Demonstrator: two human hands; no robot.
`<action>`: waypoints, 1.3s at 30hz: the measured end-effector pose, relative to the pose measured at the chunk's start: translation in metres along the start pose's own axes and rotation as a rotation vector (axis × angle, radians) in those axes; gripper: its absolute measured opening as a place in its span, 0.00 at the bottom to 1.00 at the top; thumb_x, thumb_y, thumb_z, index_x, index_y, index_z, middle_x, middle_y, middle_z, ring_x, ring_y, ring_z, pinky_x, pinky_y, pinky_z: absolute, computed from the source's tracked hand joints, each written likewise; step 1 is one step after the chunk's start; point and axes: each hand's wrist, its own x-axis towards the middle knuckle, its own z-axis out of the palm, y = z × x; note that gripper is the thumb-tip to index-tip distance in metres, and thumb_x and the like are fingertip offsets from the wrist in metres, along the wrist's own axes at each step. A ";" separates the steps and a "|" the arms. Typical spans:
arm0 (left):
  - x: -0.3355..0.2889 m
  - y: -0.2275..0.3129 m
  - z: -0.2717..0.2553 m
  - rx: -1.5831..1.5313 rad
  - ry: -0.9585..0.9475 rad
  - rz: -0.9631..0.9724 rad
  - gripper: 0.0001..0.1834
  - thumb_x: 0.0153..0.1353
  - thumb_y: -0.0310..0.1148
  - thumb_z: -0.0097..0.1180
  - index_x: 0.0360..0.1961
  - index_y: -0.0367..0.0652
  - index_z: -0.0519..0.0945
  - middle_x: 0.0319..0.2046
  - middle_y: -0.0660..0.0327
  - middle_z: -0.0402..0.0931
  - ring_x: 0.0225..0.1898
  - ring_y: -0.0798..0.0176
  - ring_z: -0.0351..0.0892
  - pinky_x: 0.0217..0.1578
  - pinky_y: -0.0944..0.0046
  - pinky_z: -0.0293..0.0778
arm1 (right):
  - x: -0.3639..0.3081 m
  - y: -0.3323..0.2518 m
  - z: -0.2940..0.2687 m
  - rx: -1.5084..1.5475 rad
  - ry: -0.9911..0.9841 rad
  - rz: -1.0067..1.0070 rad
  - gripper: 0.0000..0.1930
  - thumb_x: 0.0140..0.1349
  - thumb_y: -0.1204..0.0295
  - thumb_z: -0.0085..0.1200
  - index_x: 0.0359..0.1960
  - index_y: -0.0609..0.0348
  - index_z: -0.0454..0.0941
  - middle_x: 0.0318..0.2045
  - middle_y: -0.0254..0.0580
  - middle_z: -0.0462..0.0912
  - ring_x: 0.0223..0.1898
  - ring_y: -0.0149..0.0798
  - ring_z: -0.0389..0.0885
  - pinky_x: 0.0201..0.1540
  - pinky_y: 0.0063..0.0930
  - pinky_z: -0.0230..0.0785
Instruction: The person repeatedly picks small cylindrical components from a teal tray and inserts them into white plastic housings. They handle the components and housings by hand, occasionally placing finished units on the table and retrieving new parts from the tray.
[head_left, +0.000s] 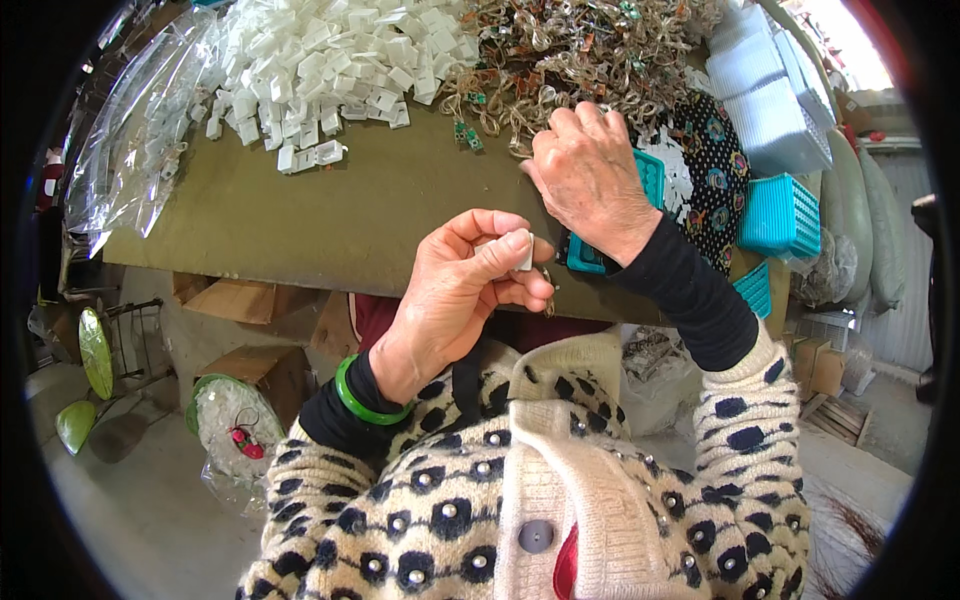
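Pinched between the thumb and fingers of my left hand [460,285] is a small white plastic case [525,252]. A short bit of tan cord [548,300] shows by its lower fingertips; whether it joins the case, I cannot tell. My right hand [592,180] is at the near edge of a pile of tan coiled wires with small circuit boards [590,55], its fingers curled down. Its fingertips are hidden, so anything in them does not show. Two small green boards [467,137] lie left of it. A large heap of white plastic cases [340,60] covers the back left of the table.
Clear plastic sheeting [130,150] hangs over the table's left side. A teal tray [650,178] lies partly under my right wrist, beside white pieces [675,170] on patterned black cloth [715,150]. Teal baskets [780,218] and stacked pale trays [765,90] stand at the right.
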 end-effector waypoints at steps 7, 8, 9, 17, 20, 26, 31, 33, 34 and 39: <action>0.002 0.003 -0.007 -0.008 0.021 0.014 0.09 0.64 0.26 0.60 0.44 0.38 0.75 0.36 0.51 0.82 0.29 0.58 0.85 0.30 0.61 0.84 | 0.016 0.033 -0.029 0.891 -0.130 0.333 0.08 0.56 0.72 0.57 0.21 0.62 0.77 0.22 0.45 0.76 0.24 0.41 0.76 0.32 0.35 0.69; 0.003 0.003 -0.008 -0.025 0.011 0.000 0.09 0.64 0.26 0.60 0.43 0.38 0.75 0.34 0.52 0.81 0.30 0.58 0.85 0.29 0.61 0.84 | 0.018 0.041 -0.035 1.118 -0.159 0.461 0.09 0.57 0.71 0.57 0.22 0.63 0.77 0.22 0.45 0.76 0.24 0.39 0.75 0.31 0.33 0.68; 0.004 0.003 -0.008 -0.042 0.000 -0.012 0.09 0.64 0.26 0.60 0.43 0.38 0.75 0.33 0.53 0.81 0.30 0.57 0.85 0.29 0.61 0.84 | 0.020 0.045 -0.037 1.346 -0.146 0.568 0.09 0.57 0.71 0.58 0.23 0.64 0.76 0.21 0.45 0.75 0.23 0.37 0.74 0.29 0.31 0.68; 0.009 0.008 -0.002 -0.009 0.034 0.026 0.06 0.62 0.25 0.62 0.37 0.44 0.76 0.27 0.62 0.75 0.28 0.62 0.82 0.25 0.65 0.79 | 0.009 0.041 -0.041 1.684 0.060 0.598 0.06 0.63 0.76 0.54 0.36 0.68 0.79 0.41 0.42 0.80 0.35 0.32 0.81 0.36 0.23 0.75; 0.012 0.016 -0.002 0.030 0.036 0.041 0.07 0.61 0.26 0.63 0.37 0.45 0.77 0.26 0.64 0.75 0.25 0.65 0.78 0.23 0.67 0.75 | 0.005 0.038 -0.042 1.783 0.114 0.559 0.07 0.64 0.76 0.53 0.37 0.69 0.79 0.42 0.44 0.81 0.39 0.35 0.84 0.38 0.27 0.78; 0.015 0.017 0.008 0.094 0.114 0.141 0.07 0.61 0.27 0.64 0.39 0.42 0.78 0.28 0.63 0.77 0.23 0.66 0.76 0.23 0.66 0.73 | 0.010 0.038 -0.031 1.040 0.053 0.512 0.05 0.63 0.78 0.52 0.31 0.68 0.78 0.42 0.45 0.82 0.33 0.33 0.84 0.30 0.23 0.76; 0.016 0.019 0.012 0.100 0.142 0.163 0.06 0.62 0.25 0.62 0.39 0.40 0.78 0.28 0.64 0.77 0.26 0.68 0.76 0.25 0.65 0.74 | 0.007 0.036 -0.032 1.686 0.204 0.680 0.06 0.63 0.79 0.53 0.28 0.68 0.78 0.40 0.49 0.82 0.36 0.38 0.86 0.33 0.25 0.79; 0.018 0.021 0.011 0.085 0.102 0.197 0.06 0.62 0.25 0.62 0.39 0.40 0.79 0.27 0.65 0.76 0.26 0.70 0.74 0.26 0.67 0.73 | 0.004 0.032 -0.038 1.776 0.188 0.700 0.05 0.63 0.79 0.53 0.33 0.69 0.78 0.41 0.50 0.83 0.38 0.40 0.86 0.37 0.28 0.80; 0.020 0.021 0.011 0.076 0.082 0.215 0.06 0.62 0.25 0.62 0.39 0.39 0.79 0.27 0.66 0.75 0.26 0.71 0.73 0.26 0.67 0.72 | 0.002 0.030 -0.041 1.823 0.186 0.697 0.05 0.63 0.79 0.53 0.35 0.70 0.79 0.41 0.51 0.83 0.39 0.41 0.86 0.39 0.29 0.80; 0.022 0.027 0.020 0.158 0.114 0.420 0.12 0.59 0.26 0.67 0.43 0.37 0.80 0.27 0.67 0.77 0.24 0.77 0.71 0.24 0.74 0.68 | -0.008 0.014 -0.053 1.874 0.240 0.609 0.08 0.63 0.78 0.52 0.39 0.71 0.79 0.41 0.51 0.84 0.42 0.43 0.86 0.44 0.34 0.80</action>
